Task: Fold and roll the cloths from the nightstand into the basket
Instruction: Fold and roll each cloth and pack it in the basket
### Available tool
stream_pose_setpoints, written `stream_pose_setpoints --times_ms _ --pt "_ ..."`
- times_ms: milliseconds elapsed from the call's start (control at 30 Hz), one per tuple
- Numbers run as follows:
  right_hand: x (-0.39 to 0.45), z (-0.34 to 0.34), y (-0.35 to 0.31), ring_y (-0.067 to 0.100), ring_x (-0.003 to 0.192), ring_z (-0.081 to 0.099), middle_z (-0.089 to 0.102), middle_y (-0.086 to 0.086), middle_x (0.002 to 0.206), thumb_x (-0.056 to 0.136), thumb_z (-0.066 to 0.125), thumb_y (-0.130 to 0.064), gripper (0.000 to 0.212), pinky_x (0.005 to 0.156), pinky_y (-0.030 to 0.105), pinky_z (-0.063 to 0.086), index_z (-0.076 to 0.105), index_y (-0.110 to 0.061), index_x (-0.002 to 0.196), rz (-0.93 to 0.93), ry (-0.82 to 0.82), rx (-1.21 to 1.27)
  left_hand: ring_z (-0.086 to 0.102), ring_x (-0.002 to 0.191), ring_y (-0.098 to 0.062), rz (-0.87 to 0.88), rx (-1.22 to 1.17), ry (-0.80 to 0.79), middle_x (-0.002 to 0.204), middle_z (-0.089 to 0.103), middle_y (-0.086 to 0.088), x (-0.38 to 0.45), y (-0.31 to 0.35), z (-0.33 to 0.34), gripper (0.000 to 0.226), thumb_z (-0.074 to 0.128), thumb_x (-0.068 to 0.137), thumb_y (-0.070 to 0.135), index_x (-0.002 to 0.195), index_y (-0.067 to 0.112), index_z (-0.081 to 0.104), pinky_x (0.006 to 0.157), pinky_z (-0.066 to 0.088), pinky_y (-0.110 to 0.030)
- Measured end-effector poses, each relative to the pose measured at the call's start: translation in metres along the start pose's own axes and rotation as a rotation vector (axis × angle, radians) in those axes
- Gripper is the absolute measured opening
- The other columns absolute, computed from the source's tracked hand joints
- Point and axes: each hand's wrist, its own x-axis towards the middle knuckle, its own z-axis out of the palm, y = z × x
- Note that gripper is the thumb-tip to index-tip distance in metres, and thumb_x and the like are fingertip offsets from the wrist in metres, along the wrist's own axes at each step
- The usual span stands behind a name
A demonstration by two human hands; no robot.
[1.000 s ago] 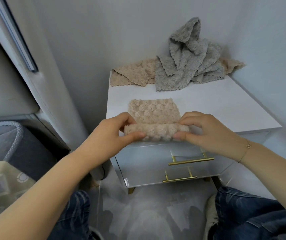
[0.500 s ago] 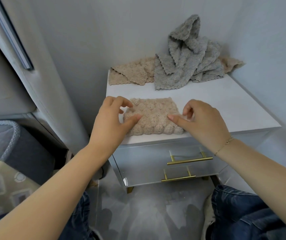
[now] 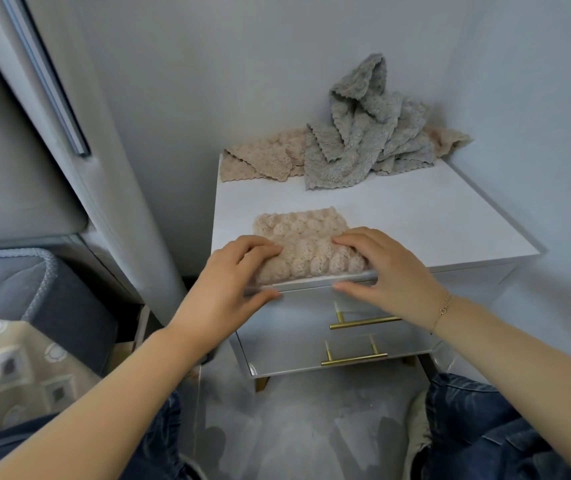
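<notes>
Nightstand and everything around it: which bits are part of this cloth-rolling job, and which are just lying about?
Part of the job:
- beige cloth under both hands, left hand and right hand
- grey cloth heaped at the back
- second beige cloth beside it
- nightstand

Just lying about:
- gold drawer handles
- patterned bedding

Bedroom: nightstand (image 3: 398, 216) beside bed (image 3: 17, 368) (patterned bedding).
</notes>
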Motion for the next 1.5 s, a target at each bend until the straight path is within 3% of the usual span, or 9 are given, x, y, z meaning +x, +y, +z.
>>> stream_pose_setpoints --times_ms 133,300,500,700,867,967,1067,1267,1500 --pt "-0.003 -0.007 -0.004 0.005 0.101 0.050 0.061 -0.007 0.108 0.076 0.079 -0.021 0.044 0.086 0.016 0.040 0.063 -0.016 0.117 0.041 0.040 0.095 0.054 0.102 -0.008 0.012 -0.023 0.085 0.112 0.062 0.007 -0.002 0.007 -0.006 0.035 0.069 0.082 0.031 0.115 0.021 0.063 0.087 0.039 -0.023" --pt "-0.002 -0.023 -0.008 -0.001 0.090 0.056 0.065 -0.008 0.095 0.071 0.076 -0.034 0.037 0.078 0.009 0.039 0.063 -0.024 0.104 0.228 0.011 0.361 0.058 0.096 0.000 -0.166 -0.222 -0.007 0.103 0.065 0.015 0.004 0.018 -0.019 0.032 0.062 0.088 0.040 0.117 0.026 0.059 0.083 0.038 -0.008" --pt "0.009 -0.017 -0.008 0.006 0.063 0.047 0.054 -0.007 0.068 0.080 0.060 -0.050 0.045 0.063 0.021 0.037 0.060 -0.005 0.090 0.363 0.017 0.528 0.044 0.060 -0.008 -0.442 -0.402 -0.043 0.069 0.053 0.002 0.016 0.025 -0.023 0.021 0.049 0.095 0.039 0.087 0.020 0.050 0.061 0.038 -0.022" --pt "0.024 -0.005 -0.006 0.018 0.078 0.056 0.061 0.010 0.093 0.085 0.065 -0.043 0.036 0.073 0.028 0.046 0.056 -0.014 0.103 0.528 0.104 0.554 0.037 0.063 -0.017 -0.579 -0.317 0.016 0.068 0.040 -0.003 0.034 0.017 -0.014 0.043 0.049 0.095 0.037 0.067 0.006 0.040 0.056 0.028 -0.027" --pt "0.034 -0.004 -0.012 0.008 0.074 0.044 0.046 -0.003 0.094 0.084 0.071 -0.028 0.030 0.069 0.023 0.041 0.051 -0.016 0.103 0.323 0.350 0.225 0.050 0.078 -0.007 -0.454 -0.156 0.212 0.096 0.052 0.006 0.039 0.015 -0.016 0.011 0.066 0.087 0.024 0.096 0.020 0.062 0.066 0.036 -0.011" --pt "0.037 -0.004 -0.012 0.014 0.082 0.049 0.055 -0.001 0.090 0.087 0.061 -0.013 0.008 0.073 0.035 0.044 0.065 -0.012 0.094 0.008 0.330 -0.037 0.053 0.087 -0.015 -0.134 0.019 0.156 0.098 0.059 0.003 0.041 0.019 -0.018 0.017 0.052 0.089 0.014 0.095 0.015 0.067 0.077 0.042 -0.024" --pt "0.035 -0.001 -0.012 0.022 0.086 0.052 0.063 0.001 0.094 0.089 0.050 -0.013 0.024 0.077 0.034 0.042 0.070 -0.010 0.102 -0.135 0.275 -0.208 0.056 0.090 -0.022 -0.074 0.040 0.048 0.100 0.065 -0.001 0.036 0.023 -0.016 0.039 0.033 0.087 0.021 0.100 0.010 0.068 0.078 0.048 -0.036" --pt "0.035 -0.004 -0.002 0.018 0.108 0.046 0.059 -0.006 0.117 0.079 0.051 -0.045 0.055 0.093 0.025 0.032 0.058 -0.019 0.127 -0.047 0.017 -0.165 0.046 0.120 -0.021 -0.125 0.092 -0.124 0.132 0.053 -0.003 0.028 0.014 -0.011 0.062 0.056 0.088 0.044 0.139 0.012 0.045 0.102 0.035 -0.030" --pt "0.050 0.004 0.001 0.020 0.107 0.050 0.064 -0.001 0.109 0.077 0.063 -0.048 0.052 0.094 0.030 0.038 0.062 -0.016 0.119 0.003 0.036 -0.055 0.049 0.107 -0.019 -0.203 -0.046 -0.070 0.113 0.058 -0.001 0.042 0.007 -0.009 0.045 0.068 0.086 0.032 0.126 0.015 0.056 0.087 0.031 -0.018"
